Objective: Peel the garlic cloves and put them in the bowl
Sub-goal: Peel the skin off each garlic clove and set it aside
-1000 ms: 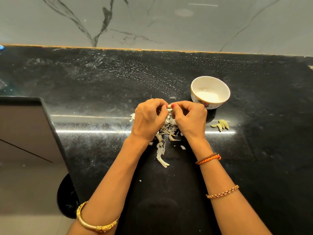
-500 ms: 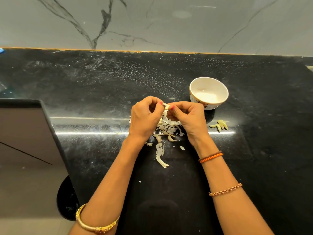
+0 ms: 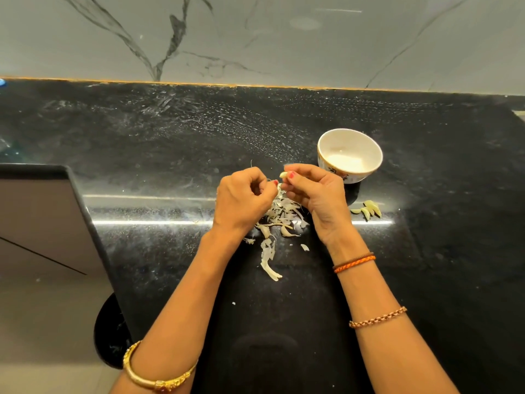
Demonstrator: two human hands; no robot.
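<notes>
Pale and glossy, the garlic clove (image 3: 283, 174) sat pinched at the tips of the right hand (image 3: 318, 194), its long axis lying roughly left to right, blunt end poking out toward the left hand (image 3: 244, 203). The white bowl (image 3: 369, 150) stood just beyond and to the right of that right hand, near it but apart, so the right hand was plainly the nearer one for the drop; the clove lay to the left of the rim. The left hand's fingers (image 3: 271, 185) were curled, thumb and forefinger seemingly nipping a strip of papery skin (image 3: 279, 189) that hung just below the clove; whether it remained attached was too small to tell. Both wrists hovered above the dark table (image 3: 170, 155), backs of the hands facing up, forearms converging from the near edge. Under them lay a heap of peels (image 3: 279, 216). A few cloves (image 3: 369, 209) rested on the table, right of the right hand and nearer than the bowl. Carrying the clove over would probably need only a short reach right and away.
</notes>
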